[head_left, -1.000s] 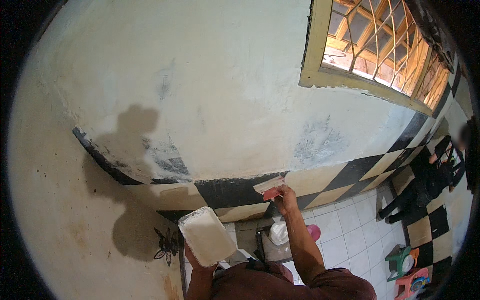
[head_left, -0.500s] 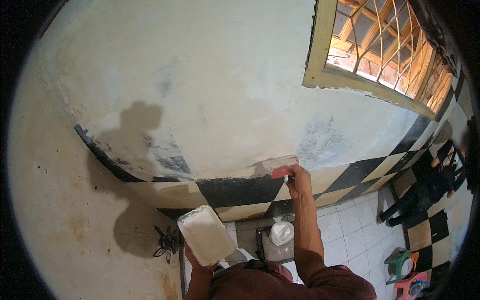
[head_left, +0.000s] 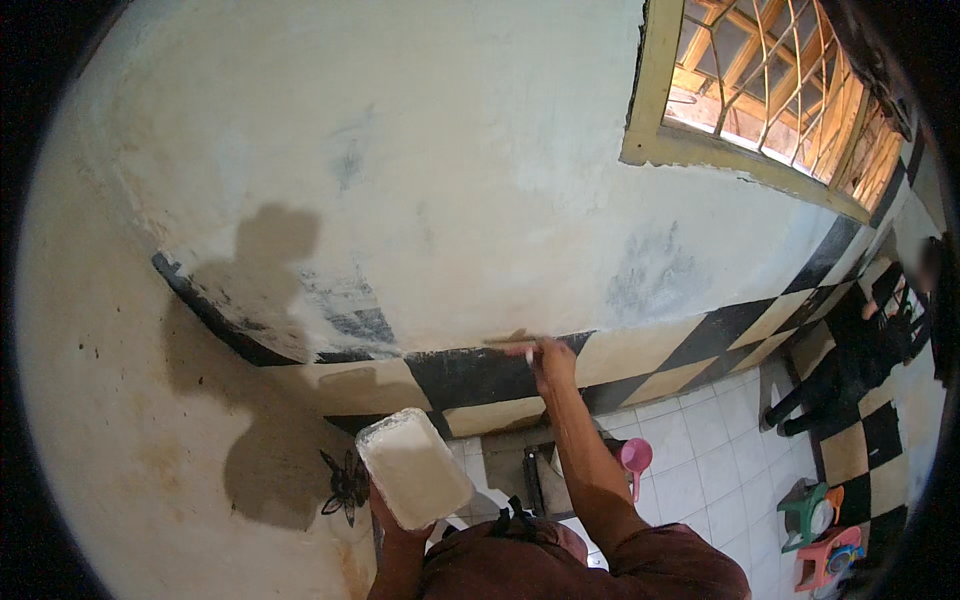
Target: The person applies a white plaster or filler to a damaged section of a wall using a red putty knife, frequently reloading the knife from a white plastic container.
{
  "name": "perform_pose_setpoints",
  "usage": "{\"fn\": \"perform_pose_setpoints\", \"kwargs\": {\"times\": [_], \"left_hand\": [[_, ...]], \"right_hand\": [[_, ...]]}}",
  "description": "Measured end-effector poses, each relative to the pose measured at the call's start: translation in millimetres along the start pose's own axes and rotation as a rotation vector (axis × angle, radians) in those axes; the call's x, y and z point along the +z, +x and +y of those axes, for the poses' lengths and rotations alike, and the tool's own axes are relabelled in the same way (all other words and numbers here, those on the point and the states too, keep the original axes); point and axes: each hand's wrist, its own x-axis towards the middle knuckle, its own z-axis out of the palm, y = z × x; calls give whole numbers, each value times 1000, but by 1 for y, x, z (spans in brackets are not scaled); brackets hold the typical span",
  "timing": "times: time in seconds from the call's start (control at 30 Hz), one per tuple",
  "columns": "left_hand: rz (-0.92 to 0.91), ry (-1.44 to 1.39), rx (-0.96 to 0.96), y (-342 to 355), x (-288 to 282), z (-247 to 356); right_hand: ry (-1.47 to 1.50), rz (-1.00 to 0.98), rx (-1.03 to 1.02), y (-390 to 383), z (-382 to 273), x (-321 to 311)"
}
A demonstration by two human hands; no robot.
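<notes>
My left hand (head_left: 392,526) grips a rectangular tub (head_left: 383,425) from below and beside it, tilted so that the pale, smooth paste inside shows. Smears of the paste coat its rim. My right hand (head_left: 554,364) is closed on a scraper (head_left: 517,351) with a reddish handle, blurred by motion. The blade lies at or close to the wall (head_left: 480,250), by the line where the whitish coat meets a black painted square (head_left: 470,378). Whether the blade touches cannot be made out. Dark patches show through the coat on both sides of my right hand.
A barred window (head_left: 765,95) with a yellow frame is at the upper right. Below my right forearm, a pink dipper (head_left: 634,455) is above the white tiled floor (head_left: 690,485). A person (head_left: 850,350) in dark clothes stands far right, near green (head_left: 800,522) and red stools (head_left: 826,562).
My right hand and the scraper have swept left and slightly down along the wall. My forearm now covers the white bag, and the pink dipper has come into view. The tub stays nearly still.
</notes>
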Motion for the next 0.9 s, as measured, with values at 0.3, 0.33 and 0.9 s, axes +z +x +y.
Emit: {"fn": "perform_pose_setpoints", "kwargs": {"times": [0.3,0.33,0.9], "left_hand": [[17,-30,-44,-1,-4,31],[-86,-25,-24,1,-16,32],[90,-59,-74,-20,7,81]], "right_hand": [[194,20,-120,-87,-80,85],[184,-23,-102,-92,-72,73],[133,11,-190,-82,-11,135]]}}
